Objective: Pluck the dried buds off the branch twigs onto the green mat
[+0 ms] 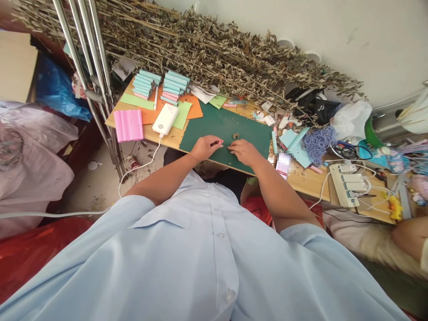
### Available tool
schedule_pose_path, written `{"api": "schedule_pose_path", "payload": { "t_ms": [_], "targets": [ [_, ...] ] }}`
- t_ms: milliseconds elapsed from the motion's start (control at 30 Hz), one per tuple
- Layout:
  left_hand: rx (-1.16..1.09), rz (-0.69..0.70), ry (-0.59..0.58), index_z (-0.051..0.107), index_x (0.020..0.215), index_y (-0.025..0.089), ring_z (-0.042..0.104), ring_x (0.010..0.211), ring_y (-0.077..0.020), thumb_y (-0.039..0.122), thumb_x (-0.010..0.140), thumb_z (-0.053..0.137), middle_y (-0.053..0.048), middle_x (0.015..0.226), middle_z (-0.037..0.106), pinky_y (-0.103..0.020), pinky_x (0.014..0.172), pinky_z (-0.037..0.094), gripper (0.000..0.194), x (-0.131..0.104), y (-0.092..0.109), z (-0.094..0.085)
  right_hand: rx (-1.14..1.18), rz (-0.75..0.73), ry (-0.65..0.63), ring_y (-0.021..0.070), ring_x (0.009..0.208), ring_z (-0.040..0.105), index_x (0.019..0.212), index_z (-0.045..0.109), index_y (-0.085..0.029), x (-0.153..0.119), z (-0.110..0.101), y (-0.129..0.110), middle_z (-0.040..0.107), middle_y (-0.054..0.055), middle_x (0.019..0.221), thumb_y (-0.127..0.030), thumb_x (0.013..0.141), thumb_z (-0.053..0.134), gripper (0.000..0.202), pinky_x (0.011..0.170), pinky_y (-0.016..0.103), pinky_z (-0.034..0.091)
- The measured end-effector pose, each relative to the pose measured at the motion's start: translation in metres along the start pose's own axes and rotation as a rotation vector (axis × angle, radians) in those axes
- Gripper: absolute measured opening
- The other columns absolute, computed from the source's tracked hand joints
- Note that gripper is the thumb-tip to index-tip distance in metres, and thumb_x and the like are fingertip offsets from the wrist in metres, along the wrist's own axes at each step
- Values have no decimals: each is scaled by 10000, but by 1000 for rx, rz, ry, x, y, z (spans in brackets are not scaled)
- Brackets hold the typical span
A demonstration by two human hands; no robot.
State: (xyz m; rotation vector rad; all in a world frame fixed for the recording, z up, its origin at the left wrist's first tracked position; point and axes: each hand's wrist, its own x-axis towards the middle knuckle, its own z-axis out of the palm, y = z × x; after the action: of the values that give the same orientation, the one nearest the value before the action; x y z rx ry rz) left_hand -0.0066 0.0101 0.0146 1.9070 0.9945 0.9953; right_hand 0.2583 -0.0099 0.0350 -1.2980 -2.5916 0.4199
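My left hand (204,148) is over the near edge of the dark green mat (197,127), its thumb and fingers pinched on a small pinkish-red thing (220,141) too small to name. Close by on the right, my right hand (243,150) rests low on the mat with its fingers bent together and their tips near the surface. What those fingertips hold, if anything, is too small to tell. A little brown dried scrap (236,135) lies on the mat just beyond my right hand.
Blue and pink paper rolls (175,83), a white power bank (165,119) with a cable and pink folded paper (129,125) lie left. At right are a phone (283,166), purple yarn (319,145) and a power strip (346,185). Dried stalks (214,49) line the back.
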Motion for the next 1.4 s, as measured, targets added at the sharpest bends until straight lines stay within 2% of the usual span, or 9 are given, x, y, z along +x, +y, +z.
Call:
{"api": "schedule_pose_path", "payload": {
  "t_ms": [200,367,567,733,933,1067,1167,1233,1400],
  "targets": [
    [-6,-1,6,809,1033,174,735,945,-191,275,945,765,-85,1049,811,-303,905,568,141,0,-2,1,-3,5,122,275,966,675,1107,852,-215,-7,11,0,786,125,1092,-289,1065,521,342,929,463,580],
    [-12,-26,4,811,1015,174,729,931,-183,246,933,772,-79,1036,810,-298,918,567,116,0,-4,2,13,75,251,279,980,675,1077,845,-222,-13,27,-6,782,128,1063,-301,1069,508,346,938,476,586],
    [-13,-10,2,802,1029,170,731,943,-186,242,937,771,-79,1037,806,-295,898,560,121,-1,-1,0,-5,146,339,291,1006,668,1093,832,-224,-17,39,-14,768,141,1068,-297,1073,486,353,960,503,588],
    [13,-11,-1,798,1028,171,727,914,-182,262,945,766,-78,1028,804,-290,875,559,127,-1,0,-1,-42,143,319,304,1035,667,1159,819,-194,-19,34,-20,757,156,1104,-314,1076,500,350,984,506,594],
    [-2,-5,2,798,1023,170,723,911,-180,251,940,771,-79,1030,806,-288,878,552,119,0,0,-1,-2,186,291,336,1176,664,1411,704,-191,-23,21,-16,734,168,1275,-304,1010,613,427,1076,546,567],
    [-4,-13,4,797,1013,167,715,896,-178,236,936,771,-79,1018,804,-287,865,545,107,0,2,-2,98,270,326,317,1138,704,1278,771,-236,-26,21,-11,773,129,1226,-304,973,654,334,1079,549,573],
    [-3,-13,-2,796,1011,169,713,895,-177,244,937,770,-75,1008,803,-286,859,542,109,1,2,-2,131,268,367,301,1124,720,1162,814,-242,-23,25,-11,791,111,1179,-308,979,648,255,1081,521,577],
    [-2,-14,-3,797,1014,171,713,899,-176,249,938,768,-74,1008,803,-286,862,543,113,1,2,-1,150,264,383,289,1132,722,1161,818,-240,-18,27,-12,793,104,1181,-285,980,642,257,1083,499,578],
    [2,-16,4,798,1012,169,712,890,-178,251,936,764,-77,1006,803,-291,857,547,117,0,1,-1,145,213,263,293,1181,707,1226,810,-239,-5,20,-7,771,107,1250,-228,947,669,312,1117,500,557]
  ]
}}
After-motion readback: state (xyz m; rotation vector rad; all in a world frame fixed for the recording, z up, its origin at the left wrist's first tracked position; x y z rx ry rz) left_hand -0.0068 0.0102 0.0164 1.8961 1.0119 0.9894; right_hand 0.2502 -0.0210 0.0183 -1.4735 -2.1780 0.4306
